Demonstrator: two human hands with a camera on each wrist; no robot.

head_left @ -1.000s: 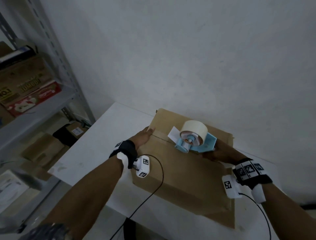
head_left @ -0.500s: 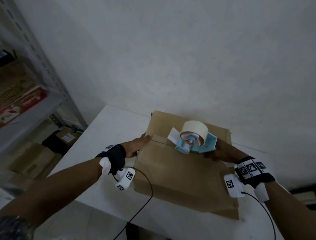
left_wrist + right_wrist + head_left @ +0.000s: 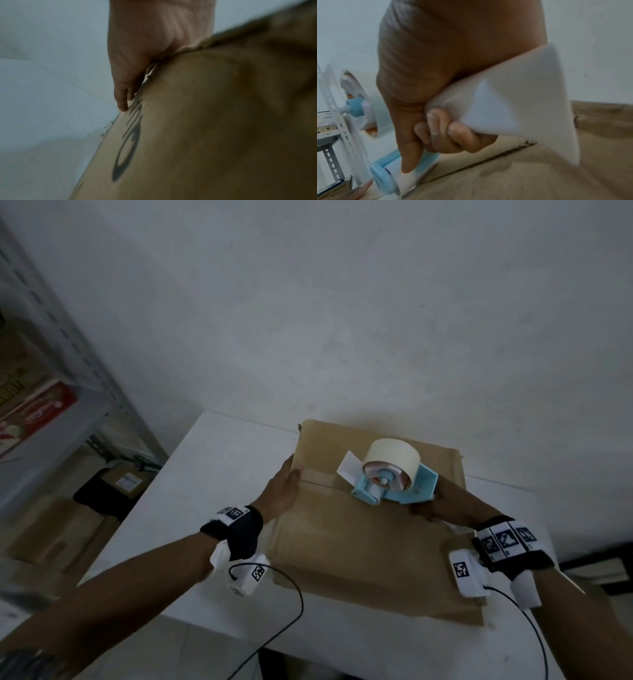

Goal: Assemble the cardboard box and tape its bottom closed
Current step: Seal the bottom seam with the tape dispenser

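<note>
Cardboard box lying on the white table, taped side up, black printed lettering along its left wall. Left hand flat against the box's left edge, fingers straight down the side wall, thumb on top beside the strip of tape on the seam. Right hand wrapped around the handle of the blue tape dispenser, fingers curled tight, roller end down on the seam. Metal shelving off to the left.
</note>
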